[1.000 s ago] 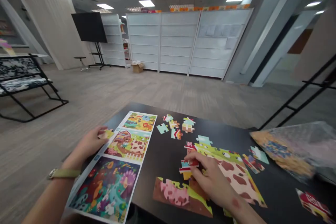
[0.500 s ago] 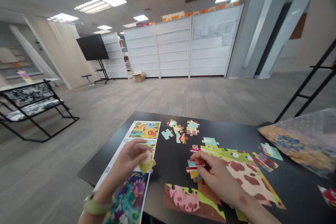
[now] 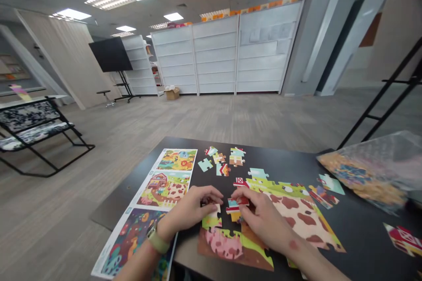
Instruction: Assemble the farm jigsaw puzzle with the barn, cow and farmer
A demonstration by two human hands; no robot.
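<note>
- White shelves (image 3: 237, 57) line the far side of the room, well beyond the table.
- The dark table (image 3: 121, 199) stands before the person, jigsaw parts spread over it.
- A picture sheet (image 3: 169, 184) with three scenes lies along the table's left edge, the left forearm across its near end.
- A clear plastic bag (image 3: 365, 175) with tan and blue bits inside slumps toward the table's right end.
- The cow section (image 3: 301, 217) of the jigsaw lies right of the table's middle, partly hidden by the right wrist.
- The pig section (image 3: 227, 246) sits by the near edge.
- The right hand (image 3: 260, 217) bunches its fingers over a red, blue and yellow bit (image 3: 232, 210); from here I can't tell whether it grips or only presses.
- The left hand (image 3: 198, 206) holds a green piece (image 3: 211, 220) in a narrow pinch at the pig section's far-left corner.
- Loose pieces (image 3: 237, 160) cluster near the far edge.
</note>
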